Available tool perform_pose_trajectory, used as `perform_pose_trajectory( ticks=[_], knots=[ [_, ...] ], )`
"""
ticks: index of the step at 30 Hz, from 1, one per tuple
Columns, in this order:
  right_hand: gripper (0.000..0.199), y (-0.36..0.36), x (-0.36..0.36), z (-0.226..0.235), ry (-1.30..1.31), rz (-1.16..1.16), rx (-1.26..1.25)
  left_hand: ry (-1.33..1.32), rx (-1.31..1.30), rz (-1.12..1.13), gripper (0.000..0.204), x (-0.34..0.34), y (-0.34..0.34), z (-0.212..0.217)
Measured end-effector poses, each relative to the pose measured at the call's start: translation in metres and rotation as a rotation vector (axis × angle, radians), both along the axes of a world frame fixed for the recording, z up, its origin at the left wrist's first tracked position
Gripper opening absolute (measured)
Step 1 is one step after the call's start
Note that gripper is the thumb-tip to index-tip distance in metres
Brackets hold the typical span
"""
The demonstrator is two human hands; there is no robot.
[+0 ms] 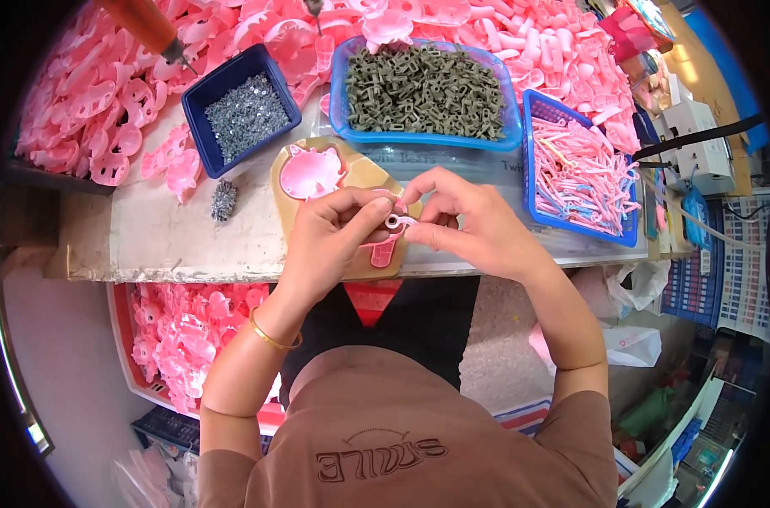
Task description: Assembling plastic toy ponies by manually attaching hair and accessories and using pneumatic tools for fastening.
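Observation:
My left hand (336, 227) is closed, its thumb and fingers pinched at the edge of a pink plastic part that they mostly hide. Facing it, my right hand (469, 222) has thumb and fingers curled round the end of a small pale pink piece with a ring-shaped end (393, 222). The two hands almost meet over a tan board (287, 196). On that board lies a rounded pink shell (311, 173), hollow side up. Below my fingertips shows a pink part with a slotted tab (383, 254).
Behind stand a dark blue tray of small metal screws (248, 117), a blue tub of grey-green clips (423, 93) and a blue basket of pink strips (581, 173). Pink shells (105, 102) pile up at the back. An orange power screwdriver (143, 25) hangs at upper left.

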State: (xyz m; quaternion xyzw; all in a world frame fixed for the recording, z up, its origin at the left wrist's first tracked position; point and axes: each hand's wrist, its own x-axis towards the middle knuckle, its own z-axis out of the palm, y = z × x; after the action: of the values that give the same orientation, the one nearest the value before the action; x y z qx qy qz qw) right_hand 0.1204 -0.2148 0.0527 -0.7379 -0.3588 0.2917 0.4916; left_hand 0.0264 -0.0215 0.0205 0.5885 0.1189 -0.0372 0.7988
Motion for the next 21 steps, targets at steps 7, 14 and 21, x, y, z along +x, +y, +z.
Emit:
perform_pose_trajectory(
  ticks=[7,14,21],
  knots=[
    [0.025,0.003,-0.004,-0.003,-0.066,-0.079,-0.050,-0.041,0.105,0.016,0.027,-0.002,-0.002,0.001],
    [0.022,0.009,-0.011,-0.003,-0.241,-0.044,-0.043,0.002,0.043,-0.007,0.025,-0.009,0.005,0.005],
    [0.022,0.024,-0.016,-0.013,-0.613,0.054,-0.052,0.085,0.247,-0.040,0.026,-0.023,0.021,0.004]
  ],
)
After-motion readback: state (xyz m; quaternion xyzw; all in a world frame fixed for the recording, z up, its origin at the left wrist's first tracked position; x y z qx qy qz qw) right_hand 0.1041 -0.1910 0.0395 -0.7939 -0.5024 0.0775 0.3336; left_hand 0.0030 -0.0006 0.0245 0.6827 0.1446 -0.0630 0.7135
